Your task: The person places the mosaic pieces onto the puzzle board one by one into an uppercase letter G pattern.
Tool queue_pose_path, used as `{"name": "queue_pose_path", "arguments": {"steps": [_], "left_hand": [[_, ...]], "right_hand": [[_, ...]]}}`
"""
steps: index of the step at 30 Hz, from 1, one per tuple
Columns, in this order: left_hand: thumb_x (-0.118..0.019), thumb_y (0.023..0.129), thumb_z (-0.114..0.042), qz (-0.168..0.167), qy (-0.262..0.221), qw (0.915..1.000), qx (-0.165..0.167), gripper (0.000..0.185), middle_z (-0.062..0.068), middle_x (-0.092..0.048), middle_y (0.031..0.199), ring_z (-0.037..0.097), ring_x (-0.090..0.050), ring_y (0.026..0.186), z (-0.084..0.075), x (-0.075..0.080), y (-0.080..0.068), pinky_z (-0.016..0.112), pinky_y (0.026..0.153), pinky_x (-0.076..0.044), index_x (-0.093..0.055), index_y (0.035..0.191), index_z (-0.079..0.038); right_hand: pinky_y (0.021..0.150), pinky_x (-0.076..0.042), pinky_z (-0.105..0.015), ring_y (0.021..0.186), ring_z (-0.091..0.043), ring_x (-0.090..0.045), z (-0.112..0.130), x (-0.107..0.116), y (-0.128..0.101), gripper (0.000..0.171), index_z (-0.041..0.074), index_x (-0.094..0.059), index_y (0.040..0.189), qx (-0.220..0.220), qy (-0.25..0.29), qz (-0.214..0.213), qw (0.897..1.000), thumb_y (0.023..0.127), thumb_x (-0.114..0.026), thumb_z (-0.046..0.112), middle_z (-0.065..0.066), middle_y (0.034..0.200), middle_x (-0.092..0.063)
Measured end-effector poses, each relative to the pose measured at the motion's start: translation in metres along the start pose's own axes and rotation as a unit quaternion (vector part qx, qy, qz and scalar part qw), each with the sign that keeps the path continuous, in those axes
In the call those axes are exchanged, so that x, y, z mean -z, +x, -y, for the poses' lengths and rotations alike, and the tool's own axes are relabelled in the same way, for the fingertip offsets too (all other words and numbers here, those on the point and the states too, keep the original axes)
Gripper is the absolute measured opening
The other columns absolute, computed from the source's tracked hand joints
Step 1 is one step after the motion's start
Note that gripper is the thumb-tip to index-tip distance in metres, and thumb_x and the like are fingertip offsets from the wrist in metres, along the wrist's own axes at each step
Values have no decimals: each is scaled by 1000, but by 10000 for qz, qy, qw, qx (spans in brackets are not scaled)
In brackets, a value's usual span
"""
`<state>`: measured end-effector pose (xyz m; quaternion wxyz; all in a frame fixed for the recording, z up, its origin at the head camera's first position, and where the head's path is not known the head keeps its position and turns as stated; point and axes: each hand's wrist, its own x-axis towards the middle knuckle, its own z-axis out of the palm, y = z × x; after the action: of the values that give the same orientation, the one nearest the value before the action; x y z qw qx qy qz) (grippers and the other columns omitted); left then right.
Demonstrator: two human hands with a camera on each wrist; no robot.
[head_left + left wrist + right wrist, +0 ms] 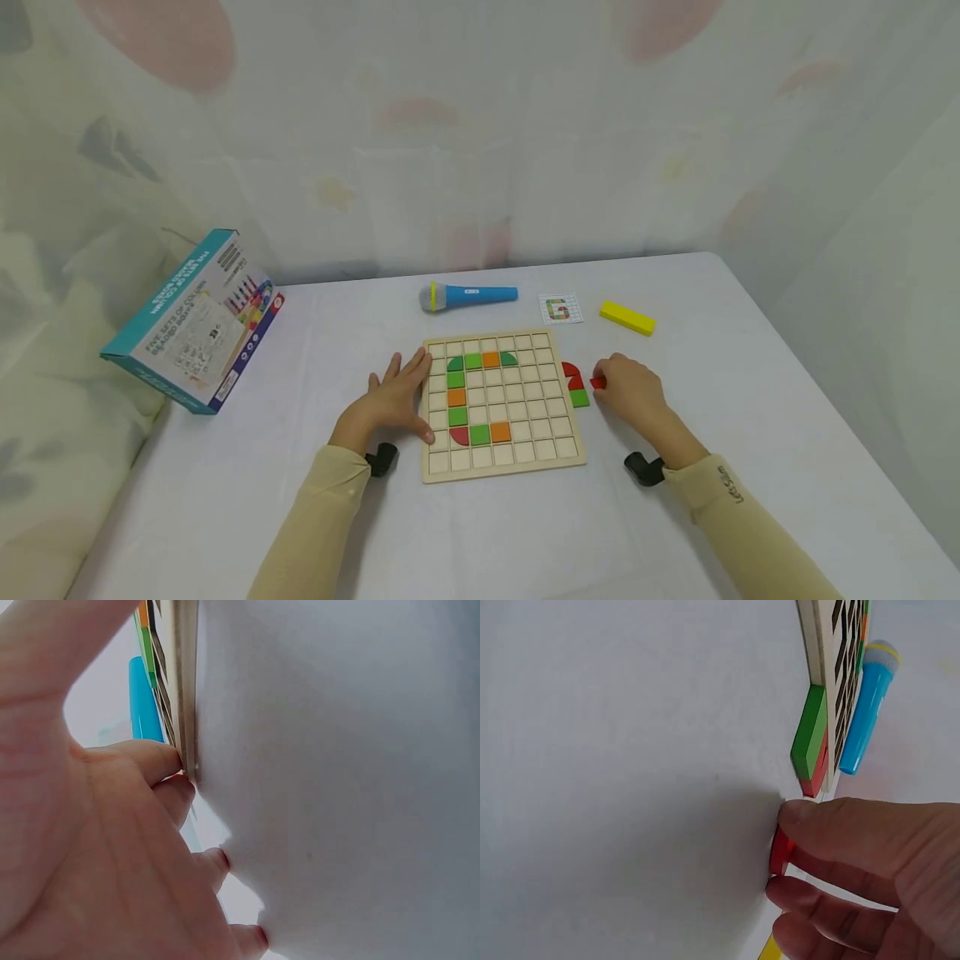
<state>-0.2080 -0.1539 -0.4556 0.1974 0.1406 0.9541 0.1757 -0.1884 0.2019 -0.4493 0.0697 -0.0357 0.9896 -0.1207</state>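
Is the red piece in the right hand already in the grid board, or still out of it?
Out. The right hand pinches the red piece on the table, beside the grid board, not in a cell.

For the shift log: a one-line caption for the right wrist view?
Right hand pinches a red piece on the white table, beside the green piece.

Domestic play setting: a cloth-covered table [225, 500] against a pastel patterned curtain [480, 125], bearing a wooden grid puzzle board [551, 454], toy microphone [468, 295] and boxed children's game [197, 321].
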Motion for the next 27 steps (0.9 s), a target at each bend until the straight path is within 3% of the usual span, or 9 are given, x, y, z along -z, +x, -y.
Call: {"name": "queue_pose_path", "arguments": {"steps": [9,15,23,27], "left_hand": [[-83,39,-50,-10,-50,10000,-66,135,2,2,150,38,9,134,2,-1,1,70,94,1,-7,144,-15],[-82,38,-52,-9,-14,10000,-47,135,2,2,151,38,9,134,2,-1,1,70,94,2,-6,144,-16],[-82,39,-52,-22,2,10000,-70,135,2,2,150,38,9,134,3,-1,1,70,94,2,-6,144,-15],[-82,39,-53,2,45,10000,-39,134,1,2,150,38,9,134,2,-1,1,70,94,1,-6,144,-16]], "right_hand": [[60,-47,-31,67,-18,-50,-5,0,-1,25,6,-66,94,222,19,-74,9997,74,-71,20,-4,80,-56],[56,-45,-29,65,-17,-49,-2,-1,-2,23,7,-66,92,400,81,-355,9985,75,-69,23,-3,79,-56],[51,-40,-22,62,-11,-47,38,3,-23,26,10,-66,88,1273,202,-827,9882,71,-73,28,-1,79,-58],[50,-38,-21,60,-9,-44,60,-6,-33,23,13,-65,85,1590,195,-782,9840,70,-73,28,3,75,-56]]}}
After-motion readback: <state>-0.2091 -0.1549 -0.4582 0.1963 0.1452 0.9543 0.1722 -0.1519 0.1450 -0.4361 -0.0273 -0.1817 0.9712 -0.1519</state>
